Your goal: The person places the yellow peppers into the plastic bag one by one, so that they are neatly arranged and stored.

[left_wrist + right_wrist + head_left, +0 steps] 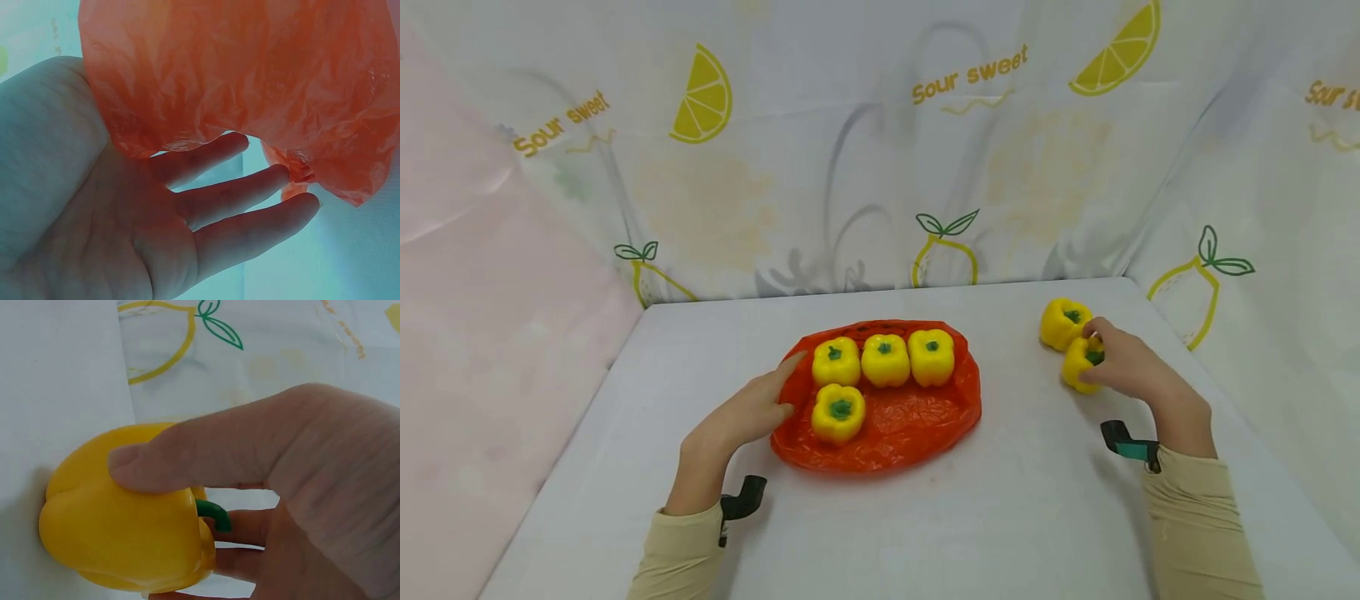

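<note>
An orange plastic bag (895, 429) lies flat on the white table (1015, 517) with several yellow bell peppers on it, three in a row (885, 359) and one in front (838, 412). My left hand (752, 410) lies with straight fingers against the bag's left edge (187, 94); in the left wrist view the fingers (250, 225) are spread beneath the plastic. At the right, my right hand (1120, 362) grips a yellow pepper (1078, 364) (125, 525), thumb (187, 459) across its top. Another yellow pepper (1063, 322) sits just behind it.
A lemon-print curtain (880, 150) hangs along the back and right side of the table. A pink cloth (482, 333) covers the left side. Bare tabletop lies between the bag and the two peppers at the right.
</note>
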The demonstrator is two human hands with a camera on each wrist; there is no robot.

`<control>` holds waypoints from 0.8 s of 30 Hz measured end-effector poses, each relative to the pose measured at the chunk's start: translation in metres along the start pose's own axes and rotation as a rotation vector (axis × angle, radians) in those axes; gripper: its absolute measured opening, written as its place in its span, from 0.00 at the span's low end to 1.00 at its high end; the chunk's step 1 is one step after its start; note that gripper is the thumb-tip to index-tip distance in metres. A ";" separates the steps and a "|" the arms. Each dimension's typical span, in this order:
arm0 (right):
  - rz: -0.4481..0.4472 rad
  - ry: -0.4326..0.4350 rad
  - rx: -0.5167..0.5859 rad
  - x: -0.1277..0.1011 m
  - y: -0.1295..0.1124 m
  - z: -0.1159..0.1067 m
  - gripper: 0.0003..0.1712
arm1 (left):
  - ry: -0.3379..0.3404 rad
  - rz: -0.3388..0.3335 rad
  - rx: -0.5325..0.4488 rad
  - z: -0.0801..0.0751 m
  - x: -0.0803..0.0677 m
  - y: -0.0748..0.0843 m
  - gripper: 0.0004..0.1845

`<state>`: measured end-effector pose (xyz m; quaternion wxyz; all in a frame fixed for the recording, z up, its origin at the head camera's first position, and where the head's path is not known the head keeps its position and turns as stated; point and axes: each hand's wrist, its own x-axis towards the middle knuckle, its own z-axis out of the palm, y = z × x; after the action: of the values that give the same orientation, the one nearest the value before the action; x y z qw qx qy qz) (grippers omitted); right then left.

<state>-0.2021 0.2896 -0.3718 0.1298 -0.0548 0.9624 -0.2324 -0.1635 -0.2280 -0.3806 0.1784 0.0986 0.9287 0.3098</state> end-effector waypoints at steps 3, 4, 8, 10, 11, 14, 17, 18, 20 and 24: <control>-0.018 0.014 0.004 -0.001 0.000 0.002 0.37 | -0.003 -0.008 0.008 0.000 0.000 0.001 0.41; -0.020 0.016 0.006 -0.001 0.000 0.003 0.37 | -0.002 -0.012 0.011 0.000 0.000 0.001 0.41; -0.027 0.010 0.010 -0.002 -0.003 0.004 0.37 | -0.001 -0.011 0.019 0.000 -0.001 0.002 0.40; -0.036 0.005 0.012 -0.003 -0.006 0.005 0.37 | 0.001 -0.010 0.019 0.000 -0.001 0.002 0.40; -0.041 0.004 0.012 -0.003 -0.007 0.005 0.38 | 0.001 -0.009 0.018 0.000 -0.001 0.002 0.40; -0.051 0.006 0.019 -0.004 -0.013 0.007 0.38 | 0.002 -0.005 0.016 0.000 -0.001 0.002 0.40; -0.071 0.013 0.040 -0.005 -0.021 0.008 0.37 | 0.006 0.000 0.021 0.000 0.000 0.002 0.40; -0.079 0.017 0.049 -0.005 -0.024 0.008 0.36 | 0.007 0.001 0.024 0.000 0.000 0.002 0.40; -0.101 0.028 0.065 -0.006 -0.029 0.009 0.35 | 0.005 0.000 0.026 0.000 0.000 0.002 0.40; -0.155 0.075 0.083 -0.008 -0.041 0.010 0.33 | 0.001 -0.005 0.027 0.000 0.000 0.002 0.40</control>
<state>-0.1896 0.2500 -0.3598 0.0772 -0.1148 0.9490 -0.2832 -0.1632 -0.2264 -0.3796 0.1775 0.0984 0.9331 0.2970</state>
